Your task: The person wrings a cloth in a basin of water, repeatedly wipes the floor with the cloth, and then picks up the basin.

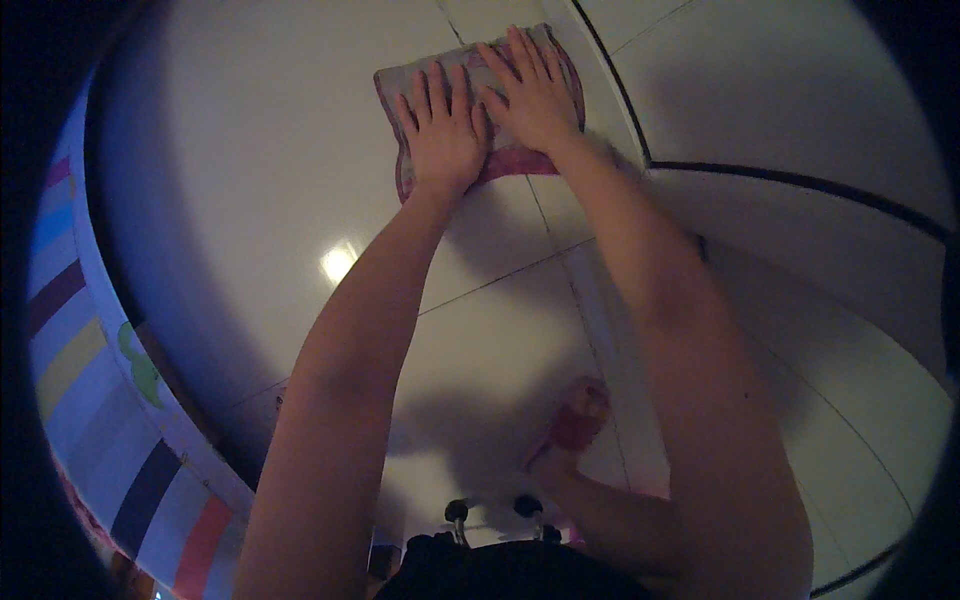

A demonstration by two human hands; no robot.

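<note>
A grey cloth with pink patterning and a dark pink border [517, 163] lies spread on the glossy pale tiled floor [495, 345]. Pressed flat on its left half is my left hand [447, 142], fingers apart and pointing away from me. My right hand [536, 97] rests palm down on the right half, a little farther out, its fingertips near the cloth's far edge. The two thumbs come close together over the middle. Neither hand grips the cloth. Parts of the cloth are hidden under both palms.
A dark-edged raised border [651, 163] runs just right of the cloth and bends away to the right. Along the left stands a colourfully striped panel [97, 375]. Below me are a foot in a red slipper [581, 424] and two black knobs, a left one [456, 511] and a right one [528, 505].
</note>
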